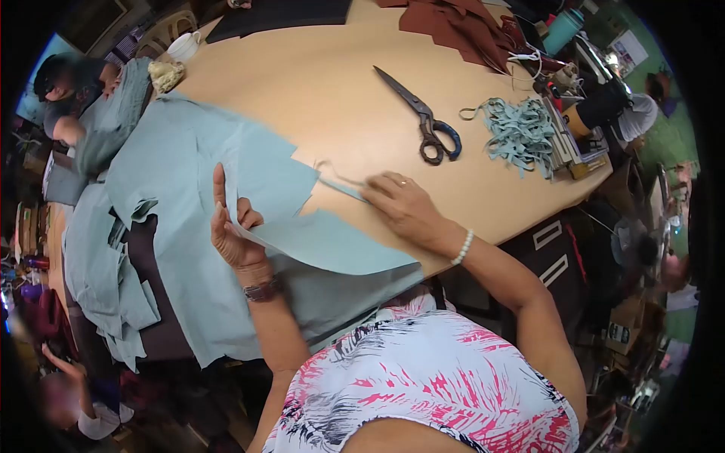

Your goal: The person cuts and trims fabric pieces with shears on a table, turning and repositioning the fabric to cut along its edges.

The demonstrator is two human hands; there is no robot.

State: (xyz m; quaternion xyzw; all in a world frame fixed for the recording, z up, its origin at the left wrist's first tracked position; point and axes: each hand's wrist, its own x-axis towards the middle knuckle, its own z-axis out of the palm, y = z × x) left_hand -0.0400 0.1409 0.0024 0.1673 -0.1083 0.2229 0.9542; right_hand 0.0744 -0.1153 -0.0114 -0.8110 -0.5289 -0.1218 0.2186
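Pale blue-green fabric (264,151) lies over the left part of the table, its right edge cut in steps. My left hand (238,230) grips a raised fold of it with thumb and curled fingers, while the index finger points up. A curved flap of the cloth runs from this hand toward the table's front edge. Over the wood, my right hand (404,208) is closed on a narrow fabric strip (343,188) that reaches back to the cloth; its fingers are slightly blurred. Beyond it lie dark scissors (423,113), blades partly hidden from telling apart.
A pile of thin fabric strips (521,132) sits at the right, beside stacked boards (566,140). Rust-brown fabric (457,34) and a dark sheet (279,16) lie at the far edge. A white cup (183,47) stands far left, near a person (68,98) with bundled cloth.
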